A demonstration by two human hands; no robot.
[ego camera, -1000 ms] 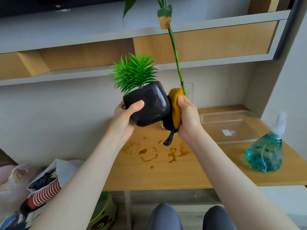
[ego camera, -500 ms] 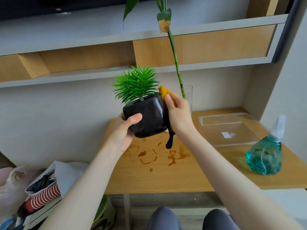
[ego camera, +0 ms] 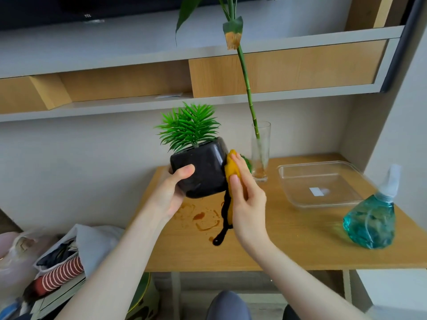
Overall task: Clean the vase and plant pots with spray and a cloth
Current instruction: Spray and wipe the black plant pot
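A person's left hand [ego camera: 172,192] grips a glossy black plant pot [ego camera: 200,168] in mid-air above a wooden table [ego camera: 288,239], thumb across its front face, while the right hand [ego camera: 246,199] presses a yellow cloth [ego camera: 231,172] against the pot's right side, fingers curled round the fabric and a dark strap hanging below. The pot leans to the left, its spiky green plant [ego camera: 188,127] tilted with it; a one-handed hold on so smooth a glaze could slip under the rubbing, and a drop would likely land on the table. Brown stains [ego camera: 203,219] mark the wood under the pot. Further right, a tall glass vase [ego camera: 261,151] with a leaning bamboo stem [ego camera: 247,88] stands near the working elbow and may be knocked. Beyond it sit a clear plastic tray [ego camera: 320,183] and a blue-green spray bottle [ego camera: 369,220], beneath wall shelving [ego camera: 277,72].
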